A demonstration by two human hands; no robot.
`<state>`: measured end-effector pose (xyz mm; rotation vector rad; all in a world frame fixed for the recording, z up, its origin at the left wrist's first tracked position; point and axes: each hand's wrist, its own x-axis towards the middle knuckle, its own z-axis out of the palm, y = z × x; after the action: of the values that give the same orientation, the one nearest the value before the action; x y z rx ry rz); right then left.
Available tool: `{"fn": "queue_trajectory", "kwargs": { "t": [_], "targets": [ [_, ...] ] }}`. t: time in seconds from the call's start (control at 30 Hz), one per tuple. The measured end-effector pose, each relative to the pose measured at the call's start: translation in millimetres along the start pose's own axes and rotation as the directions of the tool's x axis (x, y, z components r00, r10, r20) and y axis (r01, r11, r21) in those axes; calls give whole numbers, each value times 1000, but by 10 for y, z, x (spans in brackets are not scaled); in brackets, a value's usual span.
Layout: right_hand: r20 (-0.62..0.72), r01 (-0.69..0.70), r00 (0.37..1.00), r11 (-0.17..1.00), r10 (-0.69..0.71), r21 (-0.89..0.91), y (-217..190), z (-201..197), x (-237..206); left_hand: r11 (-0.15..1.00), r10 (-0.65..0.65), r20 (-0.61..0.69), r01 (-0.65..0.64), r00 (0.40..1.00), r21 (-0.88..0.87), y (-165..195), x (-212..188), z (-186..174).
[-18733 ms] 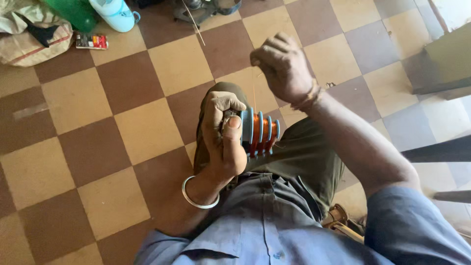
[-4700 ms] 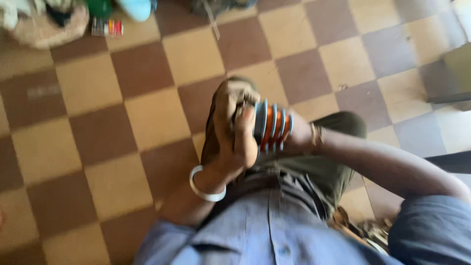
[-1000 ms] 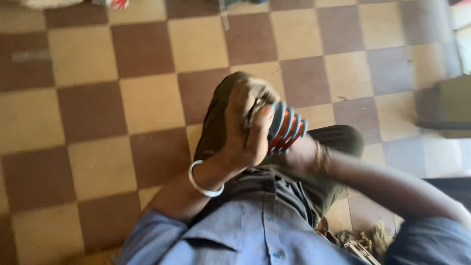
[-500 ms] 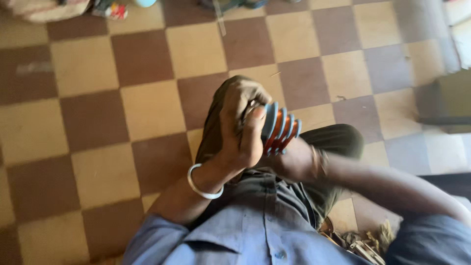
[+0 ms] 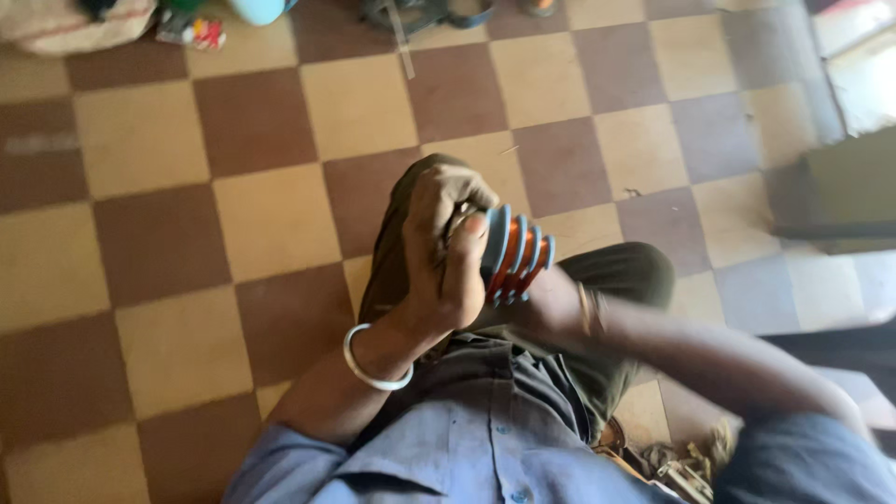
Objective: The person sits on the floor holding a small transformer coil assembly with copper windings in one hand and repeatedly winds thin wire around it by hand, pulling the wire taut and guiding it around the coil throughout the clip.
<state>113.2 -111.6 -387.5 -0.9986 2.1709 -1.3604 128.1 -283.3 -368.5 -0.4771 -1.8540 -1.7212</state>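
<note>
Left hand (image 5: 443,247) clenched round the near-left end of the orange copper-wound coil with pale blue ribs (image 5: 515,254); its axis runs right, onto the right hand (image 5: 551,303) cupping beneath.

Most of the right hand (image 5: 546,303) is hidden behind the copper-wound coil with blue-grey flanges (image 5: 515,255), so its grip cannot be made out, and the coil's near end is covered by the left hand (image 5: 446,245). The sack (image 5: 75,19), the pale blue object (image 5: 257,9) and the strap (image 5: 420,14) are cut off by the top edge. The clutter at the bottom right (image 5: 681,457) is too blurred to be identified.
</note>
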Motion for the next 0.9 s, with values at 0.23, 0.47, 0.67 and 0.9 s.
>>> {"fn": "queue_trajectory", "kwargs": {
  "t": [0.23,0.47,0.67,0.9],
  "targets": [
    [34,381,871,629,-491,-677,-334,-745,-196,991,-26,36,31,999,-127,-33,-52,100],
    [-79,261,939,842,-336,-472,307,-272,203,991,-19,-11,17,1000,-136,55,11,66],
    [293,566,818,608,-495,-557,-537,-209,-440,996,-45,-15,44,999,-78,-38,-83,-124],
    [-234,140,825,587,-515,-797,311,-910,493,987,-29,63,38,998,-157,118,-75,85]
  ]
}}
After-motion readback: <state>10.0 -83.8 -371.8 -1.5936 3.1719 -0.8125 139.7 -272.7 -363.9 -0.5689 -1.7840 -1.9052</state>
